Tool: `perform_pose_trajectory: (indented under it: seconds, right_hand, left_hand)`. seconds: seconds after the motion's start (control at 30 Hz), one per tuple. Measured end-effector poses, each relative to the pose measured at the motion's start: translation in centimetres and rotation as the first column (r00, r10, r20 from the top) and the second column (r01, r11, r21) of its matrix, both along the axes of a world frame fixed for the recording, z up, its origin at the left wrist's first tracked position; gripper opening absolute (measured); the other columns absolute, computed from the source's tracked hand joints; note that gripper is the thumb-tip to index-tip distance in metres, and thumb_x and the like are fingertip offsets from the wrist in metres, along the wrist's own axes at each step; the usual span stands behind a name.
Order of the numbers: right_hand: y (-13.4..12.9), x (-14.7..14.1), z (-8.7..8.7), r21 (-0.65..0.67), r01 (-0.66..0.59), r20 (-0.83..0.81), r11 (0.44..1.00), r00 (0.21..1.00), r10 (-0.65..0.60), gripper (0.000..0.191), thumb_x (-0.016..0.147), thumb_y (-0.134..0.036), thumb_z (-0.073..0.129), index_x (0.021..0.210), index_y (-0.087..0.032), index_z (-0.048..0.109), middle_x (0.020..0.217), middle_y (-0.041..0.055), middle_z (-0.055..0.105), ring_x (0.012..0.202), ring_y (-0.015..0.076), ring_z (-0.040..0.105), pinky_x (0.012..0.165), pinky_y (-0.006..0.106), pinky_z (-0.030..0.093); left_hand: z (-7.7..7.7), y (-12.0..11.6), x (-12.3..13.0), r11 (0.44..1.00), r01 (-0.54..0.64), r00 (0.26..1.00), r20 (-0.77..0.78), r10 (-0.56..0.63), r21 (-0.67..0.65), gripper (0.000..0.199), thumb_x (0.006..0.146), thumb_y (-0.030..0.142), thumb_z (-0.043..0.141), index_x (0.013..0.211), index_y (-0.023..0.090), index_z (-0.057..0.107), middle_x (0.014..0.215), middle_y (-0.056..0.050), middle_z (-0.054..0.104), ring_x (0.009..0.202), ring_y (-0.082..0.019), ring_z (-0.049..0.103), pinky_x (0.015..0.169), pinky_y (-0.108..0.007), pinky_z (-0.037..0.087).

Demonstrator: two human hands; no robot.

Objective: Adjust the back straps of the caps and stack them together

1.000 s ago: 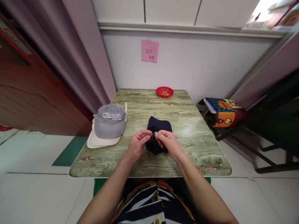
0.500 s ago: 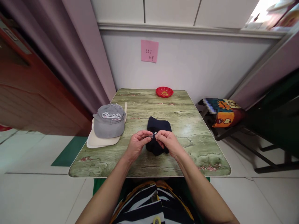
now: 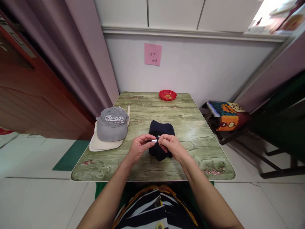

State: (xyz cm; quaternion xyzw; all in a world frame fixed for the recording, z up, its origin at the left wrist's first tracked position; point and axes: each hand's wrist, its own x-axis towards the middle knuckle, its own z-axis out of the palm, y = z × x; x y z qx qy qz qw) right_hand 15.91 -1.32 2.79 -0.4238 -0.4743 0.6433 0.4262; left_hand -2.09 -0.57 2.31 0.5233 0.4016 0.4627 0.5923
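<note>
A dark navy cap [image 3: 162, 128] lies upside down at the middle of the table, its brim toward the wall. Above its opening, my left hand [image 3: 140, 147] pinches a small silver metal buckle [image 3: 154, 141] between thumb and fingers. Close beside it, my right hand [image 3: 171, 144] is closed in a pinch at the cap's dark back strap, most of which the fingers hide. Off to the left sits a grey cap [image 3: 111, 132] with white lettering, stacked on a cream cap [image 3: 105, 144].
The green wood-patterned table [image 3: 143, 111] has rounded corners and meets the wall at the back. A red scalloped dish [image 3: 167, 95] stands near its far edge. Beyond the right side is a dark chair or stool with a colourful box [image 3: 228, 117]. A pink note [image 3: 152, 54] is on the wall.
The silver buckle now shows more of its bright face in my left fingers, turned slightly. Both hands stay almost in place, and the view has tilted a little.
</note>
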Motion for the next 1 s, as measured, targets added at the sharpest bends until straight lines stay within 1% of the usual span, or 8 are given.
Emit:
perform_pose_trajectory:
  seconds: [0.2,0.37,0.47,0.63,0.8,0.93,1.0]
  right_hand:
    - [-0.20,-0.12,-0.03,-0.017,0.015,0.015,1.000,1.000,-0.015,0.024,0.075,-0.038,0.065,0.063,-0.018,0.059,0.053,-0.0040,0.054,0.043,0.0057,0.042,0.043,0.019,0.031]
    - [-0.39,-0.33,-0.03,-0.019,0.044,0.014,0.999,0.999,-0.044,0.025,0.075,-0.041,0.066,0.067,-0.018,0.061,0.056,-0.0019,0.060,0.043,0.0061,0.044,0.043,0.019,0.032]
    - [-0.25,-0.40,-0.18,-0.026,0.063,0.011,0.998,0.998,-0.063,0.025,0.075,-0.042,0.066,0.069,-0.018,0.062,0.056,-0.0024,0.059,0.042,0.0058,0.043,0.042,0.018,0.031]
    - [0.25,-0.35,-0.05,-0.006,0.051,-0.006,0.999,0.999,-0.051,0.022,0.075,-0.037,0.064,0.066,-0.018,0.059,0.055,-0.0039,0.056,0.044,0.0057,0.043,0.044,0.018,0.032]
    - [0.39,-0.48,0.03,-0.014,0.065,-0.012,0.998,0.998,-0.065,0.018,0.073,-0.035,0.063,0.066,-0.018,0.060,0.054,-0.0036,0.057,0.044,0.0061,0.043,0.044,0.018,0.032]
    - [0.32,-0.62,-0.29,-0.032,0.089,-0.007,0.995,0.996,-0.090,0.018,0.071,-0.036,0.063,0.068,-0.018,0.062,0.055,-0.0029,0.058,0.044,0.0067,0.044,0.044,0.019,0.033]
    - [0.32,-0.69,-0.44,-0.042,0.105,-0.008,0.994,0.994,-0.106,0.018,0.071,-0.036,0.063,0.069,-0.018,0.062,0.055,-0.0028,0.058,0.044,0.0067,0.044,0.044,0.019,0.032]
  left_hand:
    - [-0.17,-0.08,0.04,1.000,0.008,1.000,0.027,-0.008,0.001,0.025,0.068,0.026,0.083,0.090,0.017,0.075,0.086,-0.003,0.074,0.079,-0.014,0.065,0.076,-0.025,0.049]
    - [-0.12,-0.12,0.14,1.000,-0.025,0.999,0.036,0.025,0.009,0.025,0.068,0.027,0.082,0.090,0.017,0.075,0.088,-0.005,0.074,0.079,-0.016,0.066,0.076,-0.026,0.050]
    - [-0.11,-0.03,0.25,0.999,-0.047,0.998,0.033,0.046,0.012,0.025,0.068,0.027,0.082,0.090,0.017,0.076,0.089,-0.005,0.075,0.080,-0.016,0.067,0.077,-0.027,0.051]
    - [-0.12,0.11,0.35,0.997,-0.081,0.997,0.002,0.081,0.017,0.026,0.068,0.028,0.081,0.091,0.017,0.077,0.091,-0.005,0.075,0.082,-0.017,0.067,0.079,-0.027,0.050]
    - [-0.21,0.09,0.46,0.998,-0.069,0.996,0.053,0.069,-0.006,0.034,0.069,0.027,0.082,0.100,0.018,0.073,0.090,-0.005,0.075,0.081,-0.015,0.067,0.078,-0.026,0.049]
    - [-0.44,0.17,0.48,0.997,-0.080,0.996,0.032,0.080,0.011,0.025,0.069,0.027,0.081,0.090,0.016,0.072,0.085,-0.004,0.074,0.079,-0.015,0.066,0.075,-0.025,0.049]
    - [-0.53,0.23,0.48,0.996,-0.083,0.996,0.018,0.083,0.024,0.025,0.070,0.027,0.081,0.090,0.016,0.072,0.086,-0.004,0.073,0.080,-0.015,0.065,0.076,-0.025,0.049]
